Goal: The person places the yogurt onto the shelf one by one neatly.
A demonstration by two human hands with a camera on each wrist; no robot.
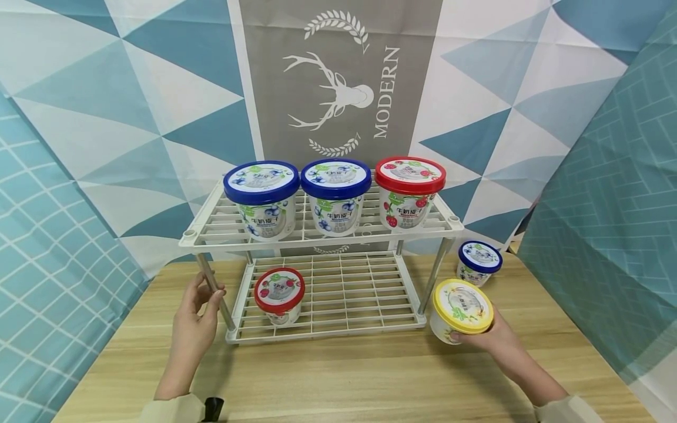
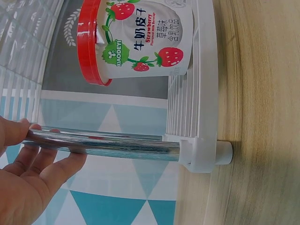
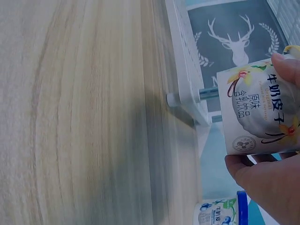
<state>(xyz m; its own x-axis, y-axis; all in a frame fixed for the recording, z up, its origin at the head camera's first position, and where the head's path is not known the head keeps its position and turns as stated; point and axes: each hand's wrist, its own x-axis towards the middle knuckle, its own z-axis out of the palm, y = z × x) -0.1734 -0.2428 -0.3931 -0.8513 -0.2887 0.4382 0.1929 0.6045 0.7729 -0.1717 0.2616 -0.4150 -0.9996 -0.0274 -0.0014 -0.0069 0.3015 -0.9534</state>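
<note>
In the head view my right hand grips a yellow-lidded milk dessert tub, beside the right front leg of a white two-tier rack. The right wrist view shows this tub held clear above the tabletop, thumb on one side and fingers on the other. My left hand holds the rack's left front metal post between thumb and fingers. On the lower shelf, near that post, stands a red-lidded strawberry tub. Two blue-lidded tubs and a red-lidded tub line the top shelf.
Another blue-lidded tub stands on the wooden table, right of the rack and behind the yellow-lidded one. A patterned cloth hangs close behind the rack. A small black object shows by the left sleeve.
</note>
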